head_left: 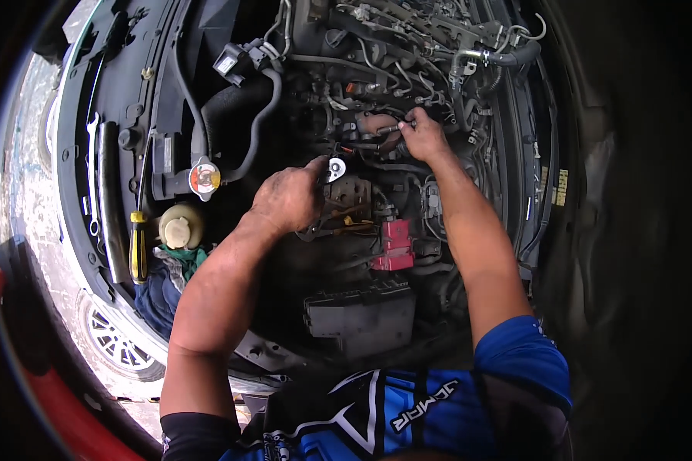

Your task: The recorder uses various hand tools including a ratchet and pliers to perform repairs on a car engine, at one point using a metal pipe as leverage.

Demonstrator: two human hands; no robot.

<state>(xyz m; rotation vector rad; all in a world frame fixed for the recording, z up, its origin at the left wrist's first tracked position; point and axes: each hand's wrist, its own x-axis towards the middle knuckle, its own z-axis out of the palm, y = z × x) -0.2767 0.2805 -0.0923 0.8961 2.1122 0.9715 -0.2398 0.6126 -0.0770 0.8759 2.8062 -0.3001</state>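
Over the middle of the engine bay, my left hand (288,198) is closed round a ratchet (335,169). Its round, shiny head shows beside my thumb and forefinger; the palm hides the handle. Farther off and to the right, my right hand (424,137) pinches the end of a thin metal rod (390,130) among the engine parts. Whether that rod is loose or fixed, I cannot tell. A rust-brown metal part (373,121) lies just left of those fingertips. Dark hoses and wiring run between the two hands.
A radiator cap (204,178) and a round reservoir cap (177,230) stand to the left. A yellow-black screwdriver (138,247), a wrench (93,173) and dark rags (161,288) rest along the left edge. A red cover (397,246) and black box (361,315) sit nearer me.
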